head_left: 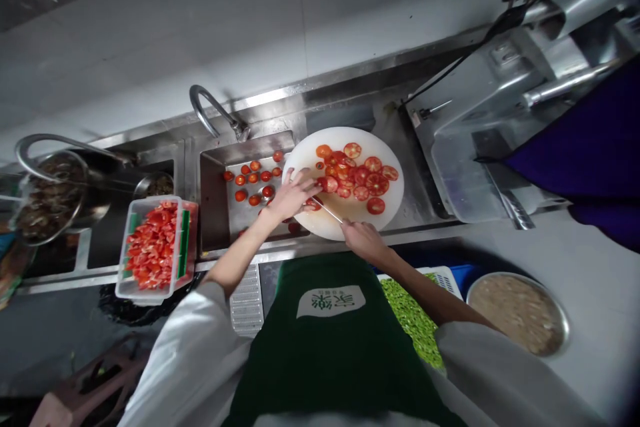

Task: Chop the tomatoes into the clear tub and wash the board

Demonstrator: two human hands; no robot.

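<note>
**Slicing tomatoes on a round board over the sink**

The left hand [293, 192] lies with fingers curled down on a tomato [311, 203] at the near left edge of the round white cutting board [345, 213]; the tomato is almost wholly covered by the fingers, so only a sliver of red shows. The right hand [363, 237] is clenched around the handle of a knife [327, 210], whose thin blade runs up and left to the tomato; the handle itself is hidden inside the fist. Cut tomato slices [357, 170] lie spread over the far half of the board.

The board rests on the rim of a steel sink [215, 213], part of it overhanging the basin, where whole small tomatoes [253, 180] sit under a curved faucet [213, 107]. To the left, a clear plastic tub [150, 290] holds chopped tomato pieces, and farther left a metal colander [47, 197] holds something dark that is too blurred to name. A green apron [325, 340] and white sleeves fill the lower view. Beside the right arm are a white crate of chopped green vegetable [413, 320], half hidden by the arm, and a metal bowl [520, 310] of a pale beige mix. A steel machine [500, 127] stands at the right, cut off by the frame edge, with dark blue cloth [590, 147] in front of it. The wall behind is plain grey
</note>
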